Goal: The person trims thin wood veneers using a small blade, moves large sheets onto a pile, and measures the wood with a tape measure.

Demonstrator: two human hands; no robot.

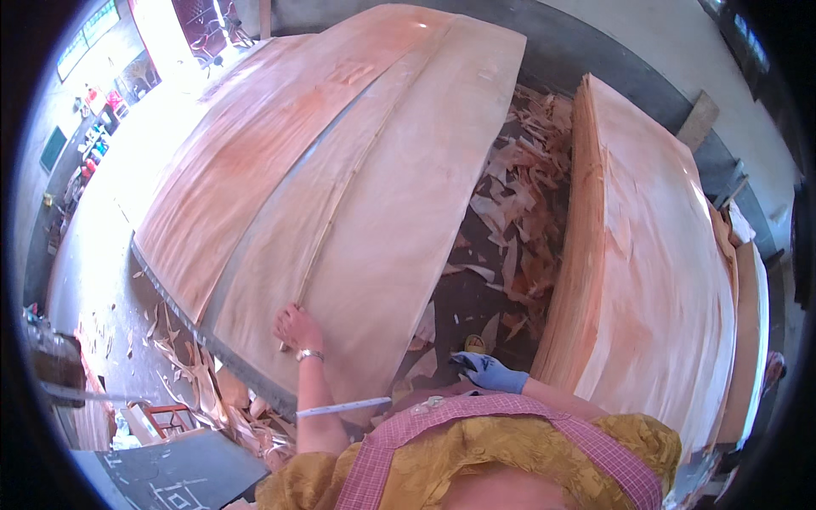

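Daylight comes flooding in at upper left, around the doorway [164,38], and it burns the floor [102,221] there to near white! Across the middle, softer, even light spreads over the wood veneer sheets [408,195], pinkish and pale, with one small glint at their far end. Down in the gap, the scrap pile [531,195] sits in dimmer shade. And out at the rim, the back wall [612,55] bows hard, distant clutter [92,153] at left turns hazy, black swallows every corner!
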